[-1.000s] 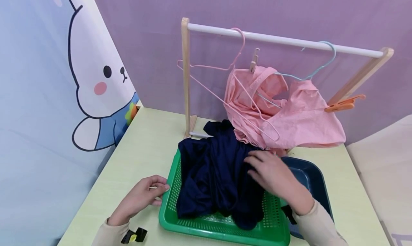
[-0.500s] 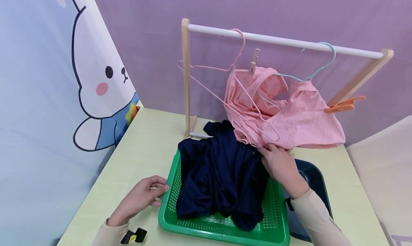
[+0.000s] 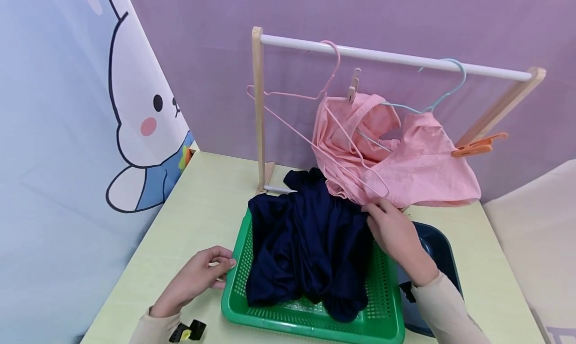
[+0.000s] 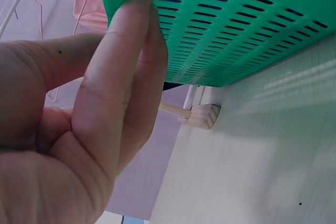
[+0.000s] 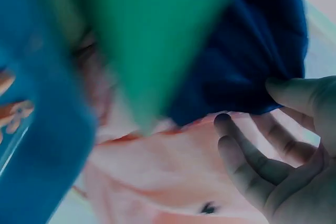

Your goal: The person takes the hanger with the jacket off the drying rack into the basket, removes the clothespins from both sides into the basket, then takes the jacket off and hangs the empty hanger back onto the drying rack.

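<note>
A navy blue garment (image 3: 310,249) lies bunched in a green perforated plastic basket (image 3: 288,323), its far end draped over the back rim. My right hand (image 3: 396,234) pinches the garment's right back edge; in the right wrist view the thumb presses on the navy cloth (image 5: 241,61) with fingers behind it. At the basket's left rim, my left hand (image 3: 202,271) holds on with thumb and fingers, seen close up against the green wall (image 4: 226,24) in the left wrist view. Just behind the right hand hangs a pink garment (image 3: 423,169) on a light blue hanger (image 3: 456,86).
A drying rack (image 3: 396,58) with wooden posts stands at the back. On it hangs a pink wire hanger (image 3: 335,69). A beige clothespin (image 3: 353,86) and an orange one (image 3: 479,146) grip the pink garment. A dark blue tray (image 3: 443,249) sits partly beneath the basket's right side.
My right hand has moved from over the navy garment to its right back edge and taken hold of it. The left hand stays at the basket rim.
</note>
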Motion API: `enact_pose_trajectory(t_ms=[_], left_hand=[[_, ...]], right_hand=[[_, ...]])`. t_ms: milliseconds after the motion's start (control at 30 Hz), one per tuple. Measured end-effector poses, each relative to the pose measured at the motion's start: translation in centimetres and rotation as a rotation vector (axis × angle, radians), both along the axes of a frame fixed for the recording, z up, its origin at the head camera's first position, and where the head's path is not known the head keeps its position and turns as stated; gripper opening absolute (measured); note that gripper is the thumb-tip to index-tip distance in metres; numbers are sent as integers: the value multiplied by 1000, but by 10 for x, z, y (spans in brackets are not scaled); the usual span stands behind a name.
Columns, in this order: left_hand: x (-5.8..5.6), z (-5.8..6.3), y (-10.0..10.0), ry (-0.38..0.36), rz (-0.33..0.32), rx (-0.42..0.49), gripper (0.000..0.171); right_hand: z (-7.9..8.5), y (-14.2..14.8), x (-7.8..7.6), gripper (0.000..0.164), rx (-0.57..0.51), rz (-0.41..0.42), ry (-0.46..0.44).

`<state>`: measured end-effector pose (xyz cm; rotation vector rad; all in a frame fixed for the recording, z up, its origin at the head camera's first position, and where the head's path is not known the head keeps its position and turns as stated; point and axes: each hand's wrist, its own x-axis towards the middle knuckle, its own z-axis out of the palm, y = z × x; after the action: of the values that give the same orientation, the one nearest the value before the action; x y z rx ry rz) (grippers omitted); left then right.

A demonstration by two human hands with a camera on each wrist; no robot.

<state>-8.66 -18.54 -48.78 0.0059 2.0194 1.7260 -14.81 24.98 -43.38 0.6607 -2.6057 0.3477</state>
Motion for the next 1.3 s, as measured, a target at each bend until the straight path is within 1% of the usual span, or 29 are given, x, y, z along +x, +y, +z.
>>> enact_pose_trajectory(t_ms=[100,167,233,267,400,433,533,600,667,733,767,833,867,900,1000,1033,1100,1200,1300], left_hand=[[0,0,0,-2,4,3,36],[0,1,0,-2,4,5,37],[0,1,0,-3,3,8,37],[0,1,0,-5,4,9,37],[0,1,1,-9,5,12,36],[0,1,1,-9,4,12,36],[0,1,1,-7,0,11,36],[0,1,1,-6,-1,8,37],[0,2,1,-3,-2,3,37],[0,2,1,0,-1,-5,37],[0,2,1,1,-1,-10,37],[0,2,1,5,0,-15,37],[0,2,1,5,0,-14,37],[0,2,1,6,0,-13,37],[0,2,1,4,0,-7,37],[0,2,1,3,-1,-6,36],[0,2,1,-1,-2,-4,36],[0,1,1,-4,-4,0,35],[1,1,0,-1,-8,6,34]], right_hand=[[13,-5,18,25,-70,55,39],[22,-10,31,25,-98,91,60],[31,-14,43,14,-108,124,70],[35,-16,49,11,-107,137,77],[51,-23,70,39,-96,179,85],[54,-24,75,42,-95,191,80],[63,-28,88,39,-100,237,35],[67,-30,96,38,-99,283,-27],[69,-32,101,34,-106,355,-87],[68,-35,103,30,-110,431,-154],[66,-36,103,29,-114,463,-205],[59,-38,102,17,-99,524,-271],[54,-40,101,14,-83,537,-310],[48,-42,99,17,-63,554,-327],[31,-48,94,33,26,584,-367],[27,-50,92,36,58,590,-379],[22,-53,90,33,110,603,-395],[22,-53,89,35,146,601,-423],[27,-52,85,37,110,595,-393]])
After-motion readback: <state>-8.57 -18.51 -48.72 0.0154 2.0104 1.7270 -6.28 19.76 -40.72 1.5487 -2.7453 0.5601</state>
